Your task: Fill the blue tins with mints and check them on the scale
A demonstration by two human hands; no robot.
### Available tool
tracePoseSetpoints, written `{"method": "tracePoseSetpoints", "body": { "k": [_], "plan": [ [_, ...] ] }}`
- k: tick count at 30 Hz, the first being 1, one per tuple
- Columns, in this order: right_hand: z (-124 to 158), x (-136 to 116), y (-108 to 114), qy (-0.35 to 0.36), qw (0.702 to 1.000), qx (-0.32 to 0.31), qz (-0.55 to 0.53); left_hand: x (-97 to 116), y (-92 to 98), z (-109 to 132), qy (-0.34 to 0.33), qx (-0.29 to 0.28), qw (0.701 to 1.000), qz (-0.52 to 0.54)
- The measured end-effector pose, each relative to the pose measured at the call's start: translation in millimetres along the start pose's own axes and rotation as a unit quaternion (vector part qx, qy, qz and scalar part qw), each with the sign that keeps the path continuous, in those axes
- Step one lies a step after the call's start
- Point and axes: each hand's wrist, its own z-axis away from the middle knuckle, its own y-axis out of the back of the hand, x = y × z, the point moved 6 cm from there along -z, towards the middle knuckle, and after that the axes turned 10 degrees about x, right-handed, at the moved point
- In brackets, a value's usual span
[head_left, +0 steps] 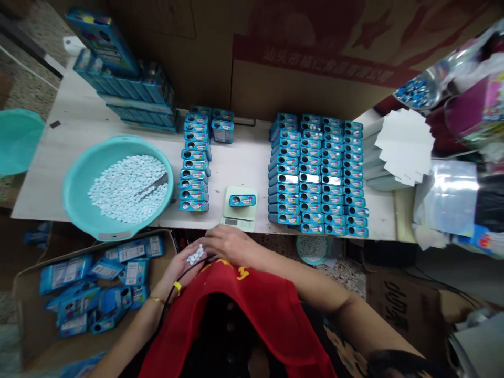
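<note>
My left hand (185, 266) is cupped palm up near the table's front edge, with a small heap of white candies (196, 254) in it. Bent over the left fingers is my right hand (228, 243); its fingertips are too blurred to show whether they hold anything. Just beyond my hands a pale green scale (241, 214) bears one blue tin (242, 200). To the left, a turquoise basin (76, 184) holds many white candies and a metal scoop (151, 186).
Columns of blue tins (284, 178) stand right of the scale, another column (195, 173) left of it. Boxed tins (129, 89) are at the back left. A carton (29, 299) of blue packs is below the basin, and paper sheets (407, 139) lie at the right.
</note>
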Motion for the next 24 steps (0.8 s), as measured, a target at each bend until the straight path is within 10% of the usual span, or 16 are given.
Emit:
{"method": "tracePoseSetpoints", "body": {
  "k": [5,14,24],
  "plan": [
    [7.6,64.4,52.8,-0.115,0.984,0.129,0.03,13.3,-7.5,-2.4,-0.025,-0.025,0.999,-0.036],
    [-1.0,111.3,33.9,-0.141,0.969,-0.018,0.2,29.6,-27.8,-3.1,-0.031,-0.06,0.998,0.003],
    [-160.5,210.3,41.5,-0.149,0.953,0.044,0.259,38.2,2.6,-0.6,-0.073,0.029,0.995,0.058]
  ]
}}
